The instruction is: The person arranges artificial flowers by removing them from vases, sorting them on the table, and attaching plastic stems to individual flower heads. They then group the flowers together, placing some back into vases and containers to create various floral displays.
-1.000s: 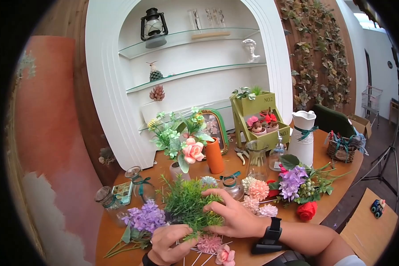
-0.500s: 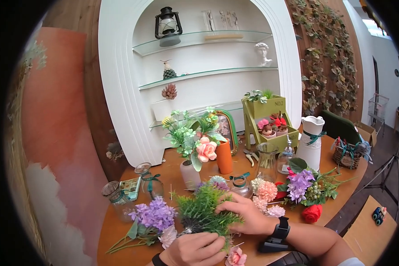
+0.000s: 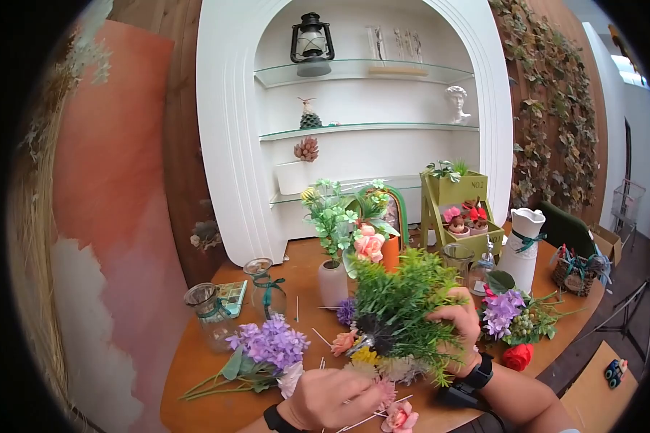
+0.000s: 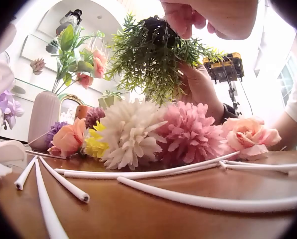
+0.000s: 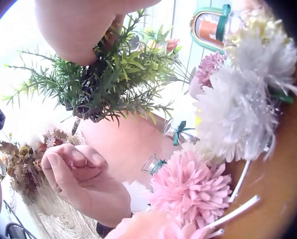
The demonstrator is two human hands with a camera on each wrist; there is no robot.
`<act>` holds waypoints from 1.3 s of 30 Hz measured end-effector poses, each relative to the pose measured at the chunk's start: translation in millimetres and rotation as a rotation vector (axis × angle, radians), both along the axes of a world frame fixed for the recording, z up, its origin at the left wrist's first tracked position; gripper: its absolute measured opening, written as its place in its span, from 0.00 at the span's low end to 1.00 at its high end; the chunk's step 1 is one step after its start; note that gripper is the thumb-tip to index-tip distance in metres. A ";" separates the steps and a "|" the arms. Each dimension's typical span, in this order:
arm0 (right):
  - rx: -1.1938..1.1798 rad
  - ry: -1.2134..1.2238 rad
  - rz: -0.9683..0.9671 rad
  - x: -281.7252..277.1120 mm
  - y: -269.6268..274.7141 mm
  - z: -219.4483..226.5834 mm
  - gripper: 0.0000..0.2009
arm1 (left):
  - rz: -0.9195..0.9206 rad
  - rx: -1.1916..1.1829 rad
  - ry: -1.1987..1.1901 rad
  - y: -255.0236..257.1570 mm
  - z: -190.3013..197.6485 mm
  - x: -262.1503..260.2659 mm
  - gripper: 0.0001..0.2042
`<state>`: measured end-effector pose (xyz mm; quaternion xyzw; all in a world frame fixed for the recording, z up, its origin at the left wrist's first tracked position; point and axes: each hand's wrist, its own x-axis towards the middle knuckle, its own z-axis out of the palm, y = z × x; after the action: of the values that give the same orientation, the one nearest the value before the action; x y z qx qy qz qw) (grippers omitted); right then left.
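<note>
My right hand (image 3: 461,325) grips a bunch of artificial green foliage (image 3: 404,296), raised over the table with its dark base toward the left. Lower and apart from it, my left hand (image 3: 343,399) hovers over loose artificial flowers. The right wrist view shows the left hand's fingers loosely curled, with nothing visible in them. Below the foliage lie a white pompon flower (image 4: 131,134), a pink pompon flower (image 4: 190,132), a peach rose (image 4: 250,137) and a yellow flower (image 3: 366,355). White stems (image 4: 208,199) spread across the tabletop. Purple flowers (image 3: 271,343) lie left of the left hand.
Two glass vases (image 3: 209,317) stand at the left, and a pale pink vase (image 3: 332,283) with flowers stands at the back. To the right are a white pitcher (image 3: 521,249), a wicker basket (image 3: 575,273), a green stand (image 3: 455,184) and a red rose (image 3: 517,356).
The right hand has lifted the foliage up and to the right. The left hand, beside its base before, is now apart from it. The head view has shifted left.
</note>
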<state>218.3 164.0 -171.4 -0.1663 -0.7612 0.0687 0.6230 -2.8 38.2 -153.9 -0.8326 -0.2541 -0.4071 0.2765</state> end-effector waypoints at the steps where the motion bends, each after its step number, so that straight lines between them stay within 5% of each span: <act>1: 0.003 -0.004 0.005 -1.0 0.8 -0.1 0.24 | 0.005 0.003 -0.004 2.2 -3.8 -2.7 0.06; 4: 0.207 0.118 -0.034 -2.1 2.7 4.4 0.17 | -0.045 -0.204 -0.217 10.7 -9.8 -8.4 0.06; 8: 0.446 -0.030 -0.150 9.0 -4.8 8.6 0.14 | -0.562 -1.192 -0.885 10.7 -5.1 -8.2 0.20; 12: 0.561 -0.140 -0.017 18.8 4.1 7.2 0.15 | -0.761 -1.382 -1.000 17.5 -12.7 -5.4 0.16; 15: 0.552 -0.143 0.076 15.0 0.3 17.0 0.15 | -0.631 -1.315 -1.005 19.7 -14.5 -5.6 0.13; 19: 0.520 -0.214 0.058 7.3 -3.4 31.4 0.26 | -0.612 -1.280 -1.162 27.7 -26.4 -8.9 0.11; 22: 0.392 -0.014 0.282 5.4 6.9 30.3 0.34 | -0.634 -1.133 -1.365 30.1 -30.7 -10.2 0.14; 24: 0.332 0.014 0.318 9.6 2.6 35.0 0.35 | -0.355 -1.101 -1.410 29.2 -26.5 -12.8 0.20; 27: 0.291 -0.007 0.379 8.5 2.8 40.9 0.38 | -0.491 -0.976 -1.298 7.9 1.4 5.2 0.22; 29: 0.218 -0.115 0.500 -4.3 -5.3 41.3 0.42 | -0.438 -1.218 -1.414 22.9 -15.1 -11.2 0.23; 31: 0.166 -0.178 0.453 -1.5 -6.7 37.0 0.39 | -0.425 -1.212 -1.358 29.3 -21.7 -14.1 0.21; 34: 0.094 -0.261 0.291 3.6 -9.5 37.4 0.19 | -0.433 -1.138 -1.207 33.3 -25.1 -15.1 0.19; 35: 0.097 -0.263 0.286 5.7 -10.0 37.4 0.19 | -0.408 -1.081 -1.130 33.8 -26.1 -14.8 0.19; 39: -0.001 0.029 0.346 11.4 -0.6 35.3 0.14 | -0.346 -1.110 -1.086 28.3 -16.8 -5.5 0.15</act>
<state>229.7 163.4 -136.1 -0.0320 -0.7695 0.1777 0.6126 -8.3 66.5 -170.8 -0.5615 -0.3860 -0.6072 -0.4087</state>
